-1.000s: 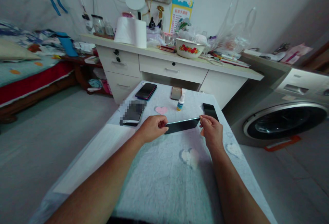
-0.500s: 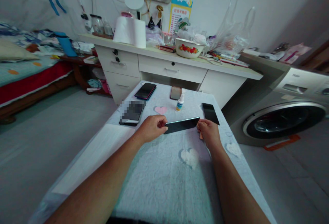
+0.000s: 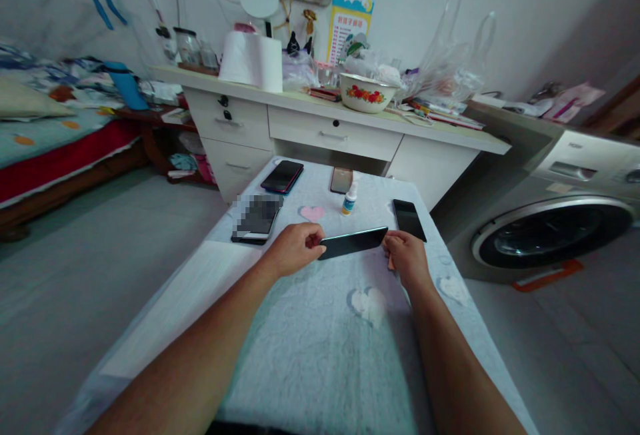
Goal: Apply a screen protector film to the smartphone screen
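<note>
I hold a dark phone (image 3: 353, 242) level above a small table covered with a pale blue cloth (image 3: 320, 328). My left hand (image 3: 295, 248) pinches the phone's left end, fingers closed on it. At the phone's right end my right hand (image 3: 407, 258) is closed against the edge. Another black phone (image 3: 409, 219) lies flat just beyond my right hand. A small dropper bottle (image 3: 349, 199) stands upright behind the held phone.
More phones lie on the cloth: one with a red rim (image 3: 283, 176), a brownish one (image 3: 342, 180), and a blurred one (image 3: 256, 218) at the left. A white desk (image 3: 330, 132) with a flowered bowl (image 3: 366, 92) stands behind. A washing machine (image 3: 550, 222) sits right, a bed (image 3: 45, 142) left.
My right hand has dropped slightly at the phone's right end, from pinching its top corner to resting lower against the edge. The phone and my left hand have barely moved.
</note>
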Available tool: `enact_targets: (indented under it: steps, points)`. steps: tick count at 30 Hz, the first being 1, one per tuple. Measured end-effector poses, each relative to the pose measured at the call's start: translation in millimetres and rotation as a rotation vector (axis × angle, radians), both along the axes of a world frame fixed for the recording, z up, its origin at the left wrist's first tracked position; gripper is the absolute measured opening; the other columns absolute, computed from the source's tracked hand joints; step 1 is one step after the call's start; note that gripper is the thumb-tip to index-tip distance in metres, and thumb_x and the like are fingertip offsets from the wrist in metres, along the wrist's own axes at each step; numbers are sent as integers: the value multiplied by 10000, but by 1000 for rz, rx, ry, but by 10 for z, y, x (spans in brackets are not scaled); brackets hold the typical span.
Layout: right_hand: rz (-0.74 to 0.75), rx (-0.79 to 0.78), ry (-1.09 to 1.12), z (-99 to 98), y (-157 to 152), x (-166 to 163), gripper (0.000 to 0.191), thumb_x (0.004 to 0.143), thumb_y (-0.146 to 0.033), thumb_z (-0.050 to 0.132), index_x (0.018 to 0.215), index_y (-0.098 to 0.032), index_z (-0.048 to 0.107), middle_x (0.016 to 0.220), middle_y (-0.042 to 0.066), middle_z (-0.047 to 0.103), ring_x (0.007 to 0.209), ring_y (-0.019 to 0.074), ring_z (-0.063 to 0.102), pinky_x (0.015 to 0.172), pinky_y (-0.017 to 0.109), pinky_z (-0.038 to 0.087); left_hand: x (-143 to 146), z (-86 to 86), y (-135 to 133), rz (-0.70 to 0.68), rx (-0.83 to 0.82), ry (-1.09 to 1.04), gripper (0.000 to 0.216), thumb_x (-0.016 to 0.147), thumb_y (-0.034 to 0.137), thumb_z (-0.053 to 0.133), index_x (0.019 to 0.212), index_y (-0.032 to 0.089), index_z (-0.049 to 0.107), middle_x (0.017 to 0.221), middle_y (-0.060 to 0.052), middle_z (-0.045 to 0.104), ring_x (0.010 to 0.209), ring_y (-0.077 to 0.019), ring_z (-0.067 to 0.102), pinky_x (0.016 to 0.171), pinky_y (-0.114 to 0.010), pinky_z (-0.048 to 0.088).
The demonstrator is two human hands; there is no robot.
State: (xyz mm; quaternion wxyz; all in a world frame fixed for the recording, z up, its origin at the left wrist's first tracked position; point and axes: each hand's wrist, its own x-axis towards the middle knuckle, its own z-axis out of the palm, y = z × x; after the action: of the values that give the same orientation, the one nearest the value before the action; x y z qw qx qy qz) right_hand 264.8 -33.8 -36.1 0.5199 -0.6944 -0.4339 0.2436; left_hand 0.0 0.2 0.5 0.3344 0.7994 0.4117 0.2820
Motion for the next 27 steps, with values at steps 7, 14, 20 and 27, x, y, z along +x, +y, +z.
enact_targets:
  steps: [7, 14, 20, 27]
  points:
    - [-24, 147, 173, 179, -55, -89, 319, 700, -360, 647, 890, -110, 704, 630, 22, 605, 547, 134, 545, 426, 205, 401, 3, -11, 2, 6, -3, 4, 36, 712, 199, 608, 732, 169, 609, 677, 21, 608, 650, -122, 569, 625, -234, 419]
    - [-18, 178, 134, 181, -59, -83, 324, 714, -378, 656, 895, -115, 715, 655, 31, 632, 560, 140, 559, 460, 225, 427, 5, -5, 0, 6, -1, -1, 36, 709, 198, 607, 734, 172, 609, 675, 23, 607, 651, -119, 564, 629, -232, 420]
    - [-11, 78, 150, 77, -18, -39, 301, 685, -353, 644, 864, -118, 697, 603, 9, 596, 494, 130, 534, 391, 206, 390, 9, -1, -5, 9, -9, -3, 37, 705, 198, 604, 727, 168, 605, 671, 20, 605, 646, -120, 564, 629, -234, 421]
    - [22, -38, 5, 25, -17, -20, 308, 670, -314, 556, 840, -102, 702, 529, 4, 577, 399, 117, 496, 343, 198, 357, 11, 16, -10, 5, -3, -2, 39, 711, 211, 600, 715, 172, 598, 657, 24, 599, 636, -120, 557, 626, -234, 421]
